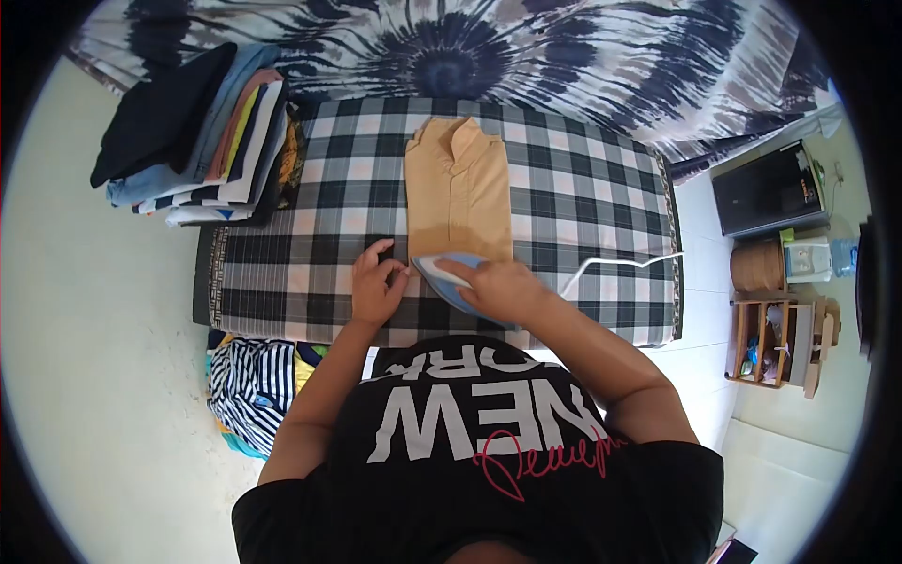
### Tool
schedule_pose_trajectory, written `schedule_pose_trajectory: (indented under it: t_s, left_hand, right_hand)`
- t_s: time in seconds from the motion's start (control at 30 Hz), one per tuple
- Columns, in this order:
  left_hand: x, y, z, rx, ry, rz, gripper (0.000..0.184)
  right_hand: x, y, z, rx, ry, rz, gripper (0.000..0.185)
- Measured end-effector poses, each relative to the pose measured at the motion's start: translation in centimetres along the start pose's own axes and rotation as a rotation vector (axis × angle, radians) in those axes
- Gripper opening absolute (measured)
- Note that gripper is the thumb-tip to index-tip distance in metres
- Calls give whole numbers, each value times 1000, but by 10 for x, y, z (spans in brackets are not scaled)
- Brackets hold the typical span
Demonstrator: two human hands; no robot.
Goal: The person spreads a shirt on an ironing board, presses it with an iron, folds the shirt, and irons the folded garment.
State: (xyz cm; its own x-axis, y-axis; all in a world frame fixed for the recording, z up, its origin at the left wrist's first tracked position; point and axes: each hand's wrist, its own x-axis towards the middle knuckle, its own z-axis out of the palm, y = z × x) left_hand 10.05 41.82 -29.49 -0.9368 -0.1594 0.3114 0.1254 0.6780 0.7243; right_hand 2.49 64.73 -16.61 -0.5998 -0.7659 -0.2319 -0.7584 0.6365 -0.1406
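A tan collared shirt (458,193) lies folded into a long rectangle on the checkered cloth, its collar at the far end. Its near part has a darker, damp-looking band. My right hand (503,289) is wrapped round the handle of a blue and white clothes iron (443,282), which rests on the near end of the shirt. A white cord (611,262) runs off to the right from the iron's side. My left hand (378,287) is beside the shirt's left edge, fingers apart and slightly bent, fingertips close to the fabric. Whether they touch it I cannot tell.
The checkered cloth (601,197) covers a padded surface. A tall stack of folded clothes (193,132) stands at its far left. Striped clothes (246,385) lie lower, at the near left. A tie-dye cloth (451,56) hangs behind. A wooden shelf (772,343) stands at right.
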Motion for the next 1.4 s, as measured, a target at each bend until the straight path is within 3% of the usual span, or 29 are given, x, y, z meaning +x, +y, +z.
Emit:
schedule_pose_trajectory:
  t_s: [0.13,0.2,0.37,0.53,0.73,0.93,1.07,1.4]
  left_hand:
    - [3,14,-3,-64,50,-63,18]
    - [5,22,-3,-104,102,-124,22]
    - [6,20,0,208,-39,67,33]
    - [6,16,1,230,-65,125,35]
    - [9,22,-4,234,-74,139,34]
    - [6,22,-3,181,-66,90,32]
    - [13,21,-2,136,-70,48,31]
    - [15,22,-2,157,-102,51,27]
  right_hand:
    - [-33,28,-11,211,-20,-15,50]
    - [-37,42,-24,342,-47,176,50]
    - [-2,56,-22,142,196,339,47]
    - [57,69,-27,83,211,517,42]
    - [107,89,-52,109,128,483,42]
    - [111,110,-56,100,64,259,40]
    - [106,104,-53,72,99,272,41]
    - [192,102,-68,99,175,368,36]
